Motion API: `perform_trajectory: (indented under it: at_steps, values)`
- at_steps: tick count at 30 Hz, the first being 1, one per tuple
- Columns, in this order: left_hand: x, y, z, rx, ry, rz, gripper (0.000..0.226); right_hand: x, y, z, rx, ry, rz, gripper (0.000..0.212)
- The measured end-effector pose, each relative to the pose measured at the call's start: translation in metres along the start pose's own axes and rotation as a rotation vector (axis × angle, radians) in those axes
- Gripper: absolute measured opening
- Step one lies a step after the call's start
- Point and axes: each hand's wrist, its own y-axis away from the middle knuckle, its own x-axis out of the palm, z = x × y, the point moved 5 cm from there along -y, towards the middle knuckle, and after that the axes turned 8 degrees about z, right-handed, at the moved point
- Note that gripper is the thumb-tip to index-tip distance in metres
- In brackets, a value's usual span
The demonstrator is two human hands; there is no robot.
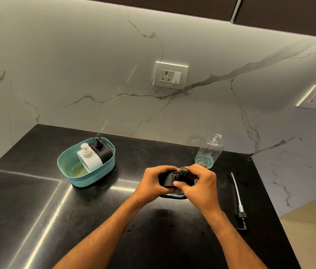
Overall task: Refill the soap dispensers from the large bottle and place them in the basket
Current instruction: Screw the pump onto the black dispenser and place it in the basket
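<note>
Black countertop (37,200): both hands, left hand (153,181) and right hand (198,183), clasp the black soap dispenser (167,180); the teal basket (93,178) lies left, nearer the left hand.

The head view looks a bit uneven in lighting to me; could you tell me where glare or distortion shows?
Head view: bright streaks of glare cross the black counter left of the basket; an under-cabinet glow lights the marble wall; wide-angle distortion bends the counter edges; the dispenser between the left hand and right hand is dark and hard to read.
</note>
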Motion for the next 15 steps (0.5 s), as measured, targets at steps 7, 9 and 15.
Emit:
perform_trajectory:
  at_steps: [7,9,15]
  values:
    - [0.000,0.002,0.000,-0.011,-0.005,-0.008,0.061,0.002,0.004,0.005,-0.007,0.021,-0.092,0.034]
    - [-0.003,0.003,-0.001,-0.017,0.007,-0.003,0.061,0.003,0.003,0.005,-0.033,0.039,-0.043,0.036]
    - [-0.028,0.009,0.002,-0.063,0.019,0.030,0.062,0.000,-0.002,-0.002,-0.070,0.084,0.293,0.071]
